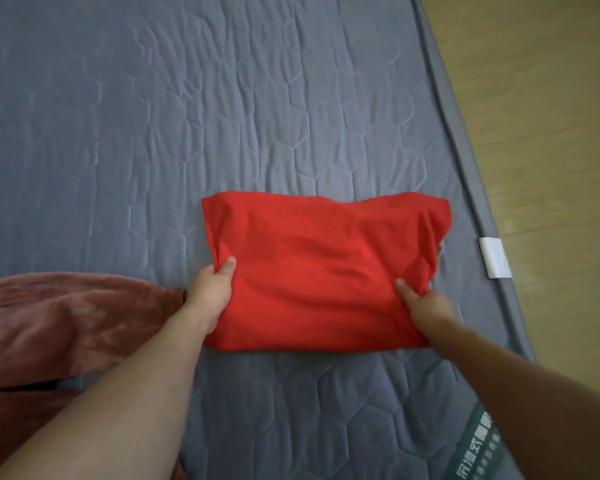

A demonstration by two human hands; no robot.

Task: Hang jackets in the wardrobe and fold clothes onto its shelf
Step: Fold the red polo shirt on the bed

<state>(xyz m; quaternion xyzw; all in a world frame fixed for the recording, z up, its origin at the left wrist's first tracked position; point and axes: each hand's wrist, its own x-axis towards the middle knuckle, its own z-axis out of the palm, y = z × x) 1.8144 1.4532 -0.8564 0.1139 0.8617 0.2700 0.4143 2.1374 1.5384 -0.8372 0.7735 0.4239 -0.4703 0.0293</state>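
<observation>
Both hands gripping folded red garment on the bed, prob. about to fold again or lift.

Red garment (321,271) lies as a rough rectangle on the grey quilted mattress (187,133), near its right edge w/ wood floor (551,116) beyond. Left hand (210,289) pinches the left edge, thumb on top, fingers tucked under; right hand (421,299) does the same at the right edge, cloth bunched there. Grip at opposite sides likely keeps the layers together. Pinkish-brown blanket (66,323) sits just left. Wardrobe not in view.

Dim, soft light; blurred, bowed edges
</observation>
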